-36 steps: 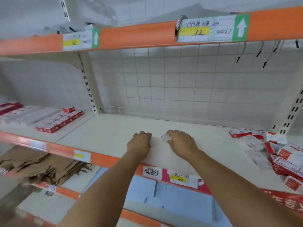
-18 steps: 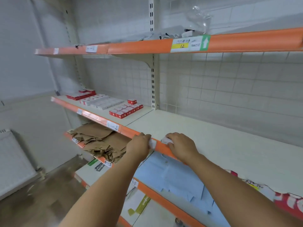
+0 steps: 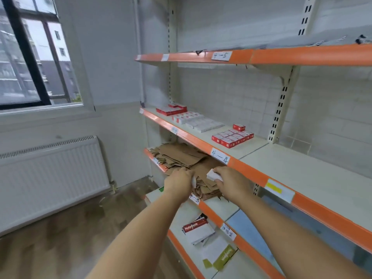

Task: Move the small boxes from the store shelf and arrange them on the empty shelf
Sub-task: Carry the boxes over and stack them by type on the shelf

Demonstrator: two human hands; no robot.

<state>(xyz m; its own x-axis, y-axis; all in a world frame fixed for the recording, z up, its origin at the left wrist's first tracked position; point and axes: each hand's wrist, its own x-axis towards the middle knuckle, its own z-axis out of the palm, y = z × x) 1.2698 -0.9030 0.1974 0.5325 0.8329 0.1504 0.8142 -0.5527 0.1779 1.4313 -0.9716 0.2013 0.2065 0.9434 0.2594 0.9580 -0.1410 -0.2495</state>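
Note:
My right hand (image 3: pixel 229 181) grips a small white box (image 3: pixel 213 175) in front of the shelving, below the orange edge of the middle shelf (image 3: pixel 249 174). My left hand (image 3: pixel 178 183) is curled round another small white box (image 3: pixel 193 182), of which only a sliver shows. On the left bay of the middle shelf sit neat rows of small red-and-white boxes (image 3: pixel 232 137), with one box (image 3: pixel 239 127) lying on top, and more rows of boxes (image 3: pixel 191 117) further left. The right bay (image 3: pixel 302 174) of that shelf is bare.
Flat brown cardboard sheets (image 3: pixel 181 156) are piled on the shelf below. Notebooks (image 3: pixel 197 228) lie on the lowest shelf. A white radiator (image 3: pixel 50 172) stands under a window (image 3: pixel 30 57) on the left wall. An orange-edged upper shelf (image 3: pixel 261 56) hangs overhead.
The view has swung left, away from the loose boxes at the right. Both hands have come off the bare shelf and now hang in front of it, each still gripping a box.

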